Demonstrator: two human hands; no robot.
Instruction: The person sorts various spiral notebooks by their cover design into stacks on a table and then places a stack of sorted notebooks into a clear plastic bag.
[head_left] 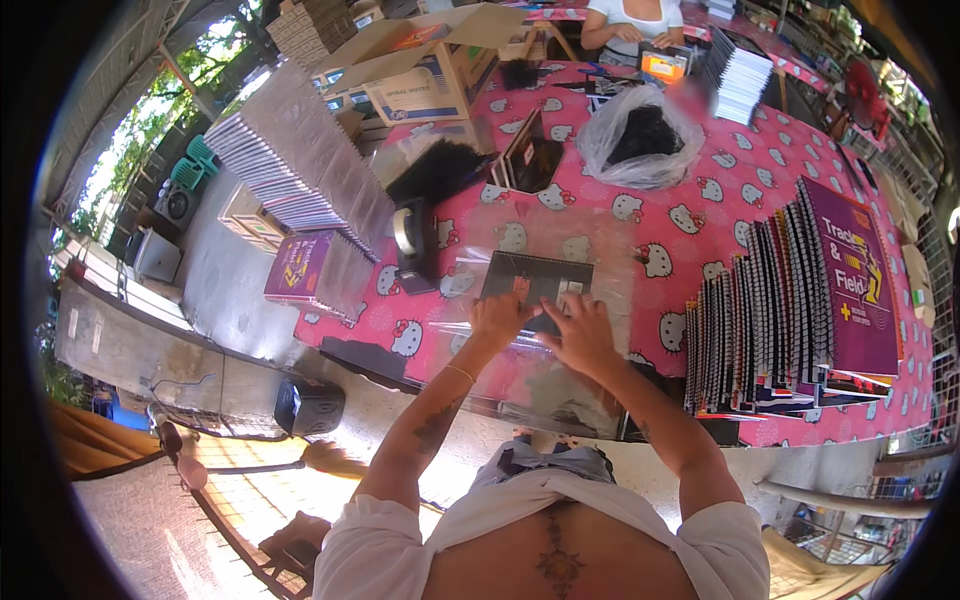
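Note:
A dark spiral notebook [541, 268] lies flat on clear plastic wrap [610, 240] in front of me, at the table's near side. My left hand [501, 320] rests on its near left part, fingers apart and pressing the plastic there. Close beside it, my right hand [582, 333] is spread over the near right part, thumb pointing left. The hands almost meet at the notebook's near edge, which they partly cover. To the left of the notebook stands a black tape dispenser [415, 245] with a roll of tape.
Stacked spiral notebooks [765, 300] stand at right. A tall stack of plastic-wrapped notebooks [300, 165] rises at left. Beyond are a dark feathery duster [440, 170], upright notebooks [528, 155], a plastic bag [640, 140] and an open carton [430, 85]. Another person [635, 25] works across the table.

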